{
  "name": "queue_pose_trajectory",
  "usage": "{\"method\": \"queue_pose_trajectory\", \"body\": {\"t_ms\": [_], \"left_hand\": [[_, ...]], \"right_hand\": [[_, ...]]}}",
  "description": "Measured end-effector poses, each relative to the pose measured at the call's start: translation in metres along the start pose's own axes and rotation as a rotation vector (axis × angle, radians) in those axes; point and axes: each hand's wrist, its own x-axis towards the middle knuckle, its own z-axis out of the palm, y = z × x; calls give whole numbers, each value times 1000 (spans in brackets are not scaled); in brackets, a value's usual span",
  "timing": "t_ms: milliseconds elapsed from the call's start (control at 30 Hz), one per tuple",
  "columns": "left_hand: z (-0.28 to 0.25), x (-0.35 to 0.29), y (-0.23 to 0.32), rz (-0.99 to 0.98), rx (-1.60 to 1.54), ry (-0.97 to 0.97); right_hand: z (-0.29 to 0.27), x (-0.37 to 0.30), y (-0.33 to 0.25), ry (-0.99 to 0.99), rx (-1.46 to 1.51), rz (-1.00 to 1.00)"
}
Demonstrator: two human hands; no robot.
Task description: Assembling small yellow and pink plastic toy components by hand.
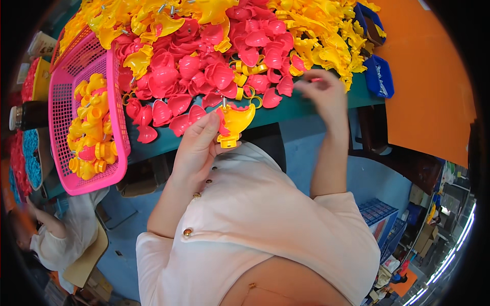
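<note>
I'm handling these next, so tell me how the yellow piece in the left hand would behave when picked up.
The yellow piece is probably stiff, showing no sag in the left hand. Its glossy surface may feel slippery. Its curved shape suggests it could rock if nudged.

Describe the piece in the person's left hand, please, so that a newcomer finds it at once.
Find the green table and its heap of pink shells. At the table's near edge, the left hand holds the piece, its pointed yellow tip curving up to the right. Unlike the all-pink shells behind, it shows both colours.
</note>
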Motion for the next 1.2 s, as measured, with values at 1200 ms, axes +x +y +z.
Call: {"method": "queue_pose_trajectory", "body": {"t_ms": [1200], "left_hand": [[16,-2,26,-95,-27,-245]], "right_hand": [[53,-41,-46,-381,-202,-750]]}}
